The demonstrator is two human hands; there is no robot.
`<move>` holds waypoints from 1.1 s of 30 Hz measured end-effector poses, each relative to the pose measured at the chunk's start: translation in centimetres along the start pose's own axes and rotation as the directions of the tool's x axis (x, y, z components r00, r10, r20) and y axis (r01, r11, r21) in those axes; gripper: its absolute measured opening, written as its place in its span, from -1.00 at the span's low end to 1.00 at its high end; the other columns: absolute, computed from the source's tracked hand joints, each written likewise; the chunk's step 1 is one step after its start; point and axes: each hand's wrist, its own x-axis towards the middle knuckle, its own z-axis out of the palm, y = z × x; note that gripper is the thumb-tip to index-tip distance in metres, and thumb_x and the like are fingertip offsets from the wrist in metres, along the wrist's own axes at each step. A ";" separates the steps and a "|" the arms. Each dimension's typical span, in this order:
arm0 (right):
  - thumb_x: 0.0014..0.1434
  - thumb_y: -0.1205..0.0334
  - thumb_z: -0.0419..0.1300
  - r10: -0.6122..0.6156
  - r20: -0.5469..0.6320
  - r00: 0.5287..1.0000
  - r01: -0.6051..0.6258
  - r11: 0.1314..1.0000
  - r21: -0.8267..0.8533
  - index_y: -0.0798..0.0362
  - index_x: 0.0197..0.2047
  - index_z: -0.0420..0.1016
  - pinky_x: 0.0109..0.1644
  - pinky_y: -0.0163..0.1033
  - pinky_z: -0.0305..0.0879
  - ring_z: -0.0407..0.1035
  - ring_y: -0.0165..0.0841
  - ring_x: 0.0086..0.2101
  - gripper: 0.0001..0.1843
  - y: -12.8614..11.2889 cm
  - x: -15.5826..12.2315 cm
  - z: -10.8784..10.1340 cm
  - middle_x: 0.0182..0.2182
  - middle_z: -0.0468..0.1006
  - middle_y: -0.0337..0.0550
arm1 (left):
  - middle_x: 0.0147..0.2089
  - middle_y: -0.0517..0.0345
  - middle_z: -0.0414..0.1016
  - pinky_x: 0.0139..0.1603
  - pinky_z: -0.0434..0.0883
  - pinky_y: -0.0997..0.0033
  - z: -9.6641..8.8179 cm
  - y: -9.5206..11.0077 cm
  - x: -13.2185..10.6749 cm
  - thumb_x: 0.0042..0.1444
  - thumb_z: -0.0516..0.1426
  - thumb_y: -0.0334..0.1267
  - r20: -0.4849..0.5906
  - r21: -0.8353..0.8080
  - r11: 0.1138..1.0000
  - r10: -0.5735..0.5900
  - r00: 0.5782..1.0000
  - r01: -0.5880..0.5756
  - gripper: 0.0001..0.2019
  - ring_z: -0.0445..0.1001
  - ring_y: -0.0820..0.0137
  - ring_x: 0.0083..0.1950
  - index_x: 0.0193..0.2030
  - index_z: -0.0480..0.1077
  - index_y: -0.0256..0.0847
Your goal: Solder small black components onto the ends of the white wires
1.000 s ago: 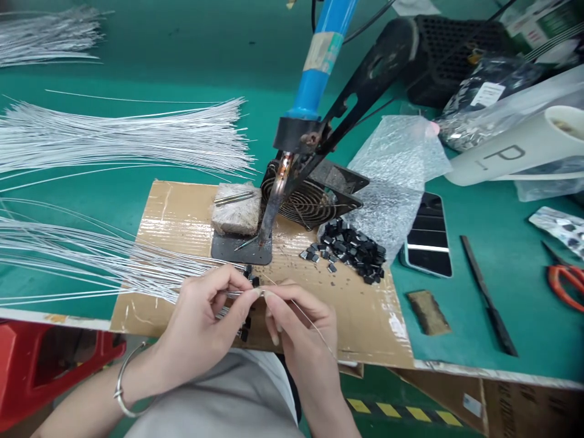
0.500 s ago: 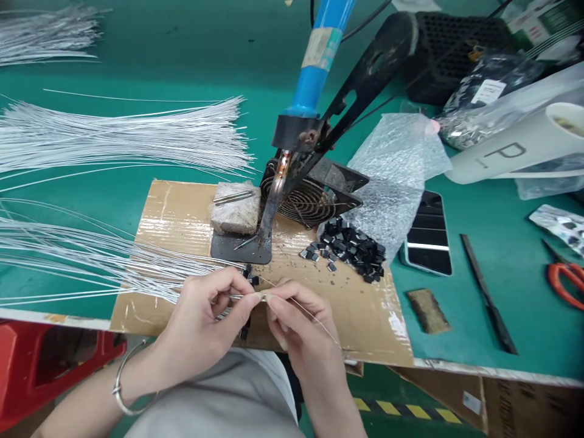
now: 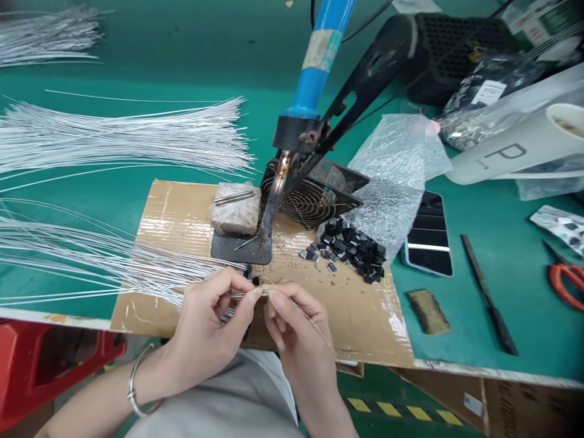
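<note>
My left hand (image 3: 214, 325) and my right hand (image 3: 296, 334) meet fingertip to fingertip over the near edge of a taped cardboard sheet (image 3: 182, 213). My left hand pinches a thin white wire (image 3: 137, 274) from the bundle at the left. My right hand pinches a fine wire (image 3: 314, 322) that trails off to the right. A few small black parts (image 3: 250, 277) lie just beyond my fingers. Above them a blue-handled soldering iron (image 3: 314, 67) on a black arm points its tip (image 3: 267, 234) down at a dark metal plate (image 3: 241, 249).
A pile of small black parts (image 3: 351, 246) lies right of the plate, by a round fan grille (image 3: 308, 204) and bubble wrap (image 3: 392, 176). A phone (image 3: 429, 234), a black file (image 3: 488, 295), orange-handled scissors (image 3: 566, 283) and bags are at the right. More white wire bundles (image 3: 118, 137) spread at the left.
My hands have stayed together at the same spot, with only small finger movements. My left forearm has shifted slightly to the right.
</note>
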 end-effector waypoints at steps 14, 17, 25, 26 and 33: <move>0.16 0.02 0.48 -0.019 0.023 1.000 0.020 0.998 -0.060 -0.06 -0.21 0.81 -0.65 -0.45 0.24 0.29 -0.55 -0.65 -0.79 0.0 -0.1 -0.2 -0.52 0.51 -0.27 | -0.51 0.25 0.34 -0.55 0.14 0.45 -0.1 0.1 0.5 0.30 0.15 -0.21 -0.005 -0.183 0.972 -0.152 0.988 0.148 -0.79 0.19 0.48 -0.54 -0.37 0.43 -0.19; 0.16 0.07 0.49 -0.053 0.028 0.998 0.056 0.995 -0.086 -0.07 -0.25 0.81 -0.64 -0.44 0.28 0.32 -0.54 -0.64 -0.86 0.1 -0.1 -0.3 -0.52 0.53 -0.27 | -0.51 0.25 0.34 -0.55 0.15 0.45 -0.1 0.1 0.6 0.29 0.16 -0.19 -0.004 -0.179 0.972 -0.155 0.988 0.152 -0.79 0.20 0.48 -0.54 -0.37 0.42 -0.19; 0.18 0.12 0.49 -0.096 0.028 0.995 0.099 0.990 -0.097 -0.08 -0.29 0.80 -0.63 -0.50 0.28 0.34 -0.56 -0.64 -0.92 0.3 -0.1 -0.3 -0.56 0.50 -0.31 | -0.50 0.23 0.38 -0.55 0.17 0.44 0.0 -0.2 0.4 0.29 0.17 -0.21 -0.037 -0.121 0.987 -0.114 0.993 0.109 -0.81 0.25 0.47 -0.53 -0.36 0.44 -0.19; 0.19 0.12 0.48 -0.098 0.029 0.995 0.100 0.990 -0.101 -0.08 -0.29 0.80 -0.63 -0.51 0.28 0.33 -0.57 -0.64 -0.91 0.3 -0.2 -0.3 -0.56 0.49 -0.32 | -0.50 0.23 0.38 -0.55 0.16 0.44 0.0 -0.3 0.3 0.29 0.17 -0.22 -0.043 -0.115 0.988 -0.105 0.994 0.099 -0.80 0.25 0.48 -0.54 -0.36 0.44 -0.19; 0.19 0.13 0.49 -0.098 0.028 0.995 0.100 0.991 -0.084 -0.06 -0.31 0.78 -0.61 -0.56 0.27 0.30 -0.62 -0.66 -0.91 0.2 -0.2 -0.4 -0.59 0.45 -0.36 | -0.51 0.28 0.34 -0.56 0.15 0.46 0.2 -0.7 0.0 0.33 0.17 -0.25 -0.059 -0.077 0.996 -0.044 0.997 0.039 -0.80 0.21 0.49 -0.55 -0.35 0.43 -0.18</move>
